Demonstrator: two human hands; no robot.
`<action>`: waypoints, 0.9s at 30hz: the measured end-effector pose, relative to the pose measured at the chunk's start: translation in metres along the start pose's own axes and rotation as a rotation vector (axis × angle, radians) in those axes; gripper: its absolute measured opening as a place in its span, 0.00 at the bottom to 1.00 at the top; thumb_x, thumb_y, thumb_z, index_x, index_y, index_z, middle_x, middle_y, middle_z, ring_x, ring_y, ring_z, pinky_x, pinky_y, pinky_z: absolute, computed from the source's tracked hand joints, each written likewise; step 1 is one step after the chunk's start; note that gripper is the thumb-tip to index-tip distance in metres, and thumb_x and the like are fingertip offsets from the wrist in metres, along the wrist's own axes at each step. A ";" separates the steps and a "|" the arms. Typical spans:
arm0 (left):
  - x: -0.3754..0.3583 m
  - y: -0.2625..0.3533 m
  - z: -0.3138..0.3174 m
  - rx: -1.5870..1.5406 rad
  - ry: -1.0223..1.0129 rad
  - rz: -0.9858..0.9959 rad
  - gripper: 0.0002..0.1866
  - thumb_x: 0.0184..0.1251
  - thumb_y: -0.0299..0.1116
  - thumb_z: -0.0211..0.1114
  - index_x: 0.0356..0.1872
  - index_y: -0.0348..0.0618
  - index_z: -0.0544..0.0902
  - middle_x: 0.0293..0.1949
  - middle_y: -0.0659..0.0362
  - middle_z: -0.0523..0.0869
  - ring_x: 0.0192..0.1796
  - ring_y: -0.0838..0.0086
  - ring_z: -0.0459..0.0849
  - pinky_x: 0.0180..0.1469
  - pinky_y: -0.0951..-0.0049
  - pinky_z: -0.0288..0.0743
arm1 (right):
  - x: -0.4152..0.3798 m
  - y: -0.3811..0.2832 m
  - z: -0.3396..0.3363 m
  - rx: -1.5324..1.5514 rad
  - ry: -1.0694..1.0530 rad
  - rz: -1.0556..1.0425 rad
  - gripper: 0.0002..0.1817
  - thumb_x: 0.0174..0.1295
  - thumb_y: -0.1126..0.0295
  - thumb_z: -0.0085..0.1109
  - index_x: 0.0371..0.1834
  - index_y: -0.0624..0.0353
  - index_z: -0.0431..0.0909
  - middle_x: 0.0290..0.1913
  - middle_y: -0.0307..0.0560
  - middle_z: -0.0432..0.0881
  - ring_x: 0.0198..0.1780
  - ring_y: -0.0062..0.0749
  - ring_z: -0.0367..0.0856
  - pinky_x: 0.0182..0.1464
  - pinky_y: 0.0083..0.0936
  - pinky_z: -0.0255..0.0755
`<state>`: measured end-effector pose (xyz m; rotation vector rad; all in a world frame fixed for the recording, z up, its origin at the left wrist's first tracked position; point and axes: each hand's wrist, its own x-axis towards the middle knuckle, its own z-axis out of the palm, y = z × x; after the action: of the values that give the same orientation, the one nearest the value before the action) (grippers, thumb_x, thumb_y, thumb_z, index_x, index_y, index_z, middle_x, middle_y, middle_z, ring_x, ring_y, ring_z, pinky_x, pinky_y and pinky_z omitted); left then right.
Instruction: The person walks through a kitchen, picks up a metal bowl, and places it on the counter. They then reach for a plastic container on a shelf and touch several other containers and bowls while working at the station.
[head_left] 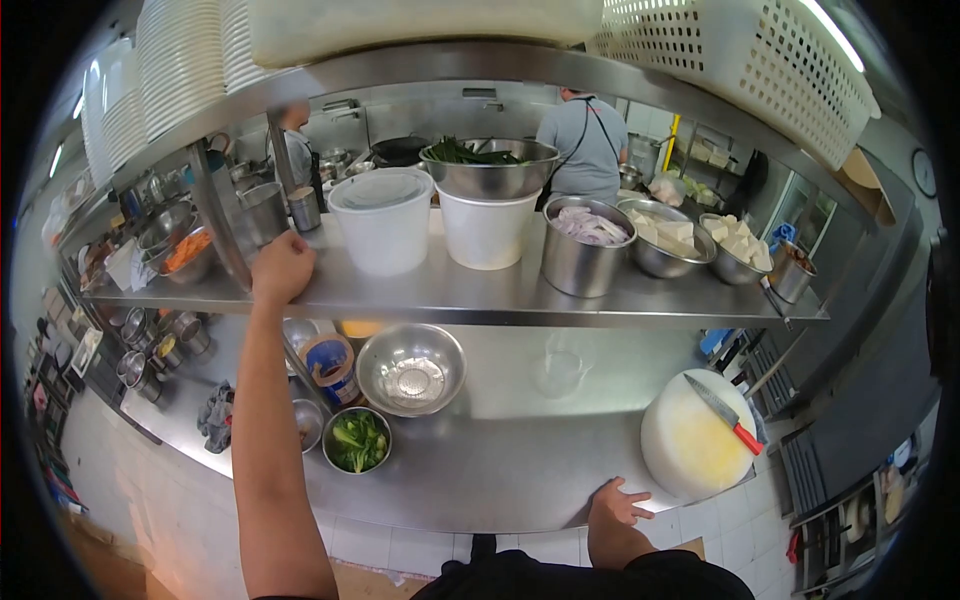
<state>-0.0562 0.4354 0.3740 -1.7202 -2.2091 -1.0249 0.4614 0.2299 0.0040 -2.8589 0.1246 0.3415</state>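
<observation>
- Steel pot [264,216] is on the raised shelf [430,301], directly beyond the left hand [283,268] and a touch to its left; from where I stand, whether knuckles and metal meet, I can't tell.
- That left hand is far the nearer of the two, its arm stretched forward over the counter [500,485] and the wrist at the shelf's front edge.
- Its fingers are curled in, knuckles up; what they close on, if anything, is hidden from me.
- The pot is plain grey metal, straight-sided and a bit taller than it is wide. Its long axis runs up and down, though it seems to lean, and I can't say whether that's real. Its contents don't show.
- Close by on its right is a narrower steel cup [304,208]; a shelf post [219,215] rises to its left.
- Right of the left hand, a white tub [381,225] sits with its lid on.
- Well away, the right hand [618,503] is at the counter's near edge, fingers spread apart, with nothing visible in them.
- Nearest that hand is a round white chopping block [685,450], a red-handled knife [712,402] lying across its top, handle toward the person's right.
</observation>
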 end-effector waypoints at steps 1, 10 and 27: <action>-0.001 0.001 0.000 0.000 -0.005 0.005 0.15 0.59 0.43 0.61 0.41 0.46 0.86 0.42 0.50 0.90 0.51 0.52 0.86 0.54 0.57 0.78 | 0.002 0.001 0.001 -0.013 -0.008 0.000 0.49 0.66 0.35 0.42 0.85 0.47 0.41 0.82 0.74 0.35 0.65 0.65 0.74 0.68 0.49 0.67; -0.004 0.005 -0.004 -0.014 -0.007 -0.006 0.15 0.60 0.42 0.60 0.41 0.45 0.86 0.43 0.48 0.90 0.52 0.50 0.86 0.55 0.55 0.77 | 0.014 0.002 0.017 -0.002 0.035 0.009 0.49 0.65 0.37 0.48 0.85 0.46 0.42 0.82 0.73 0.34 0.62 0.62 0.75 0.57 0.50 0.78; -0.005 0.006 -0.004 -0.041 -0.021 -0.030 0.15 0.58 0.41 0.62 0.42 0.45 0.86 0.44 0.48 0.89 0.52 0.51 0.86 0.55 0.56 0.77 | 0.014 0.004 0.018 -0.041 0.041 -0.007 0.49 0.65 0.36 0.46 0.85 0.46 0.42 0.82 0.74 0.35 0.62 0.63 0.75 0.60 0.49 0.75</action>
<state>-0.0506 0.4298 0.3766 -1.7273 -2.2491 -1.0705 0.4703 0.2303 -0.0167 -2.9075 0.1162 0.2868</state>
